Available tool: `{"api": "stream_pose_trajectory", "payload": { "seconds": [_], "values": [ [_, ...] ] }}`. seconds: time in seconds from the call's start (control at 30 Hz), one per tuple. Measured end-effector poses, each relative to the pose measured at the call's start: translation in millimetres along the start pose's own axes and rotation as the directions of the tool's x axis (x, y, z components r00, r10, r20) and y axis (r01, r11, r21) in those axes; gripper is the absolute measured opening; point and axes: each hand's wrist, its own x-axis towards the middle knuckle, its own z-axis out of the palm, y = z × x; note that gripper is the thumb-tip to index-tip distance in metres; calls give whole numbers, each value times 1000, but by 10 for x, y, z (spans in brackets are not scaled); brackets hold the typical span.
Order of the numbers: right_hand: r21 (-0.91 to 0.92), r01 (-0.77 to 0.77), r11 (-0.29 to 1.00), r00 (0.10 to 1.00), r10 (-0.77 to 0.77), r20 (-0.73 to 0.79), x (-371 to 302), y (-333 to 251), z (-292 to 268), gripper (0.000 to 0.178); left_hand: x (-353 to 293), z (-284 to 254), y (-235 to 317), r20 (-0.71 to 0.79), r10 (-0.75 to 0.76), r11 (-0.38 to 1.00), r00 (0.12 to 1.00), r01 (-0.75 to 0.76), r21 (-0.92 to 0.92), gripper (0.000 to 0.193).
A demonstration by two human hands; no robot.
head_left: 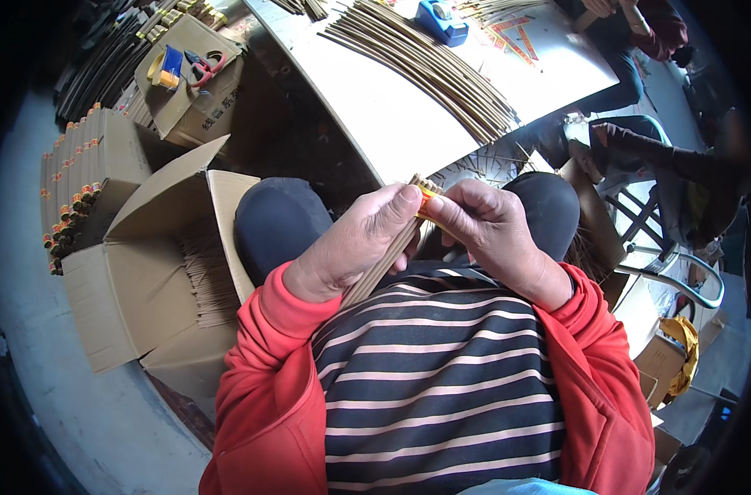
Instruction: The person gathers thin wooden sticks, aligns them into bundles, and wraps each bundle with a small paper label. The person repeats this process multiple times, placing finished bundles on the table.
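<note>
Above my lap, a bundle of thin brown incense sticks [381, 271] slants from my striped shirt up toward the table corner. My left hand [363, 227] is wrapped round it, thumb near the upper end. A red and yellow paper label [426, 200] lies against the bundle just below its tips. My right hand [495, 227] pinches this label between thumb and fingers, its thumb pressing on the paper. The far side of the label and some of my fingertips are hidden behind the sticks.
On the white table [355, 103] lie loose incense sticks [433, 74], a blue tape dispenser [443, 21] and red-yellow labels [514, 40]. An open cardboard box [148, 276] holding sticks stands left, near labelled bundles [74, 186] and red-handled scissors [206, 70]. People sit at right.
</note>
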Motion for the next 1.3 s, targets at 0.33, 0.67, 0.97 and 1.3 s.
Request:
{"api": "stream_pose_trajectory", "payload": {
  "seconds": [0.33, 0.67, 0.97, 1.3],
  "values": [
    [-25, 91, 995, 995, -91, 31, 53, 204, -177, 27, 73, 113, 7, -37, -16, 998, 999, 14, -56, 56],
    [330, 135, 934, 986, -161, 50, 164, 631, -319, 32, 187, 270, 4, -34, -49, 996, 998, 46, -74, 56],
    [-13, 43, 999, 995, -44, -94, 30, 312, -501, 40, 228, 450, 1, -164, -26, 998, 986, 35, 54, 57],
    [151, -34, 988, 999, 39, -29, -74, 394, -601, 31, 319, 564, -20, -139, -29, 996, 990, 40, 80, 59]
  ]
}}
